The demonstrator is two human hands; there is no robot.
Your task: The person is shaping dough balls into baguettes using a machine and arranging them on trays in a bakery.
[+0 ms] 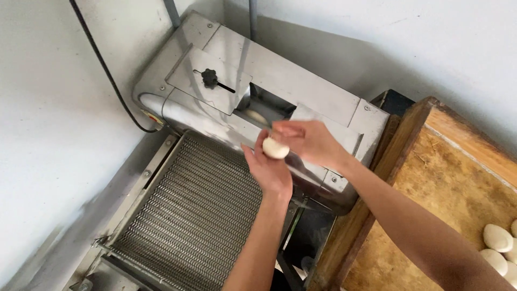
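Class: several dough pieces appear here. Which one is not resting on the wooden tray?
The dough ball pinched between left hand and right hand above the machine; the others lie on the tray.

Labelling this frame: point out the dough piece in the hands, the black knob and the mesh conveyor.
dough piece [276, 149], head view, its pale top
black knob [210, 78], head view, centre of the knob
mesh conveyor [188, 215], head view, bare wire mesh

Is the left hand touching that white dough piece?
Touching. The head view shows the dough piece resting against the left hand fingers, with the right hand closing over it.
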